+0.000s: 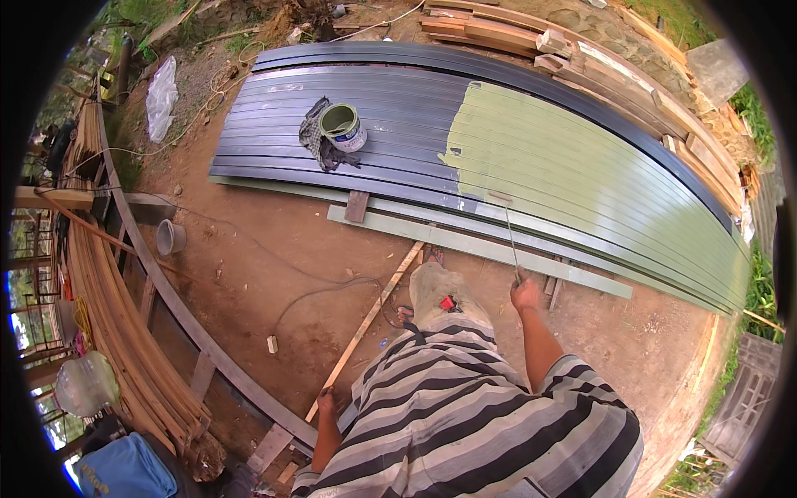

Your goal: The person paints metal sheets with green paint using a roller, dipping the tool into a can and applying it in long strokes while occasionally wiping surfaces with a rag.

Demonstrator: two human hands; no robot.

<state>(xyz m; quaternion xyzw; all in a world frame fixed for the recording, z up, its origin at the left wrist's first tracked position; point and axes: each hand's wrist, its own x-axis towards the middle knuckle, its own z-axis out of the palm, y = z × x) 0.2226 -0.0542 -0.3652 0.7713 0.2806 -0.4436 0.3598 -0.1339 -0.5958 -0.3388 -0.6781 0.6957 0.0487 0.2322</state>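
My right hand [523, 294] is closed around the handle of a paint roller [512, 234]. Its small head rests at the near edge of a stack of long grooved boards [398, 95], where light green paint [531, 149] meets the bare dark surface. The paint edge is ragged on the left. On the dark part stands an uncapped paint can [342, 129] with green paint inside, partly over a crumpled dark rag [317, 139]. My left hand [326, 401] hangs low by a thin wooden strip [365, 328]; its fingers are too small to make out.
A narrow green board [465, 249] lies along the stack's near side. Timber is piled behind [490, 33] and at left [116, 307]. A long curved beam [166, 290] runs beside the left pile. A grey bucket [171, 237] and a cable [290, 270] are on the dirt.
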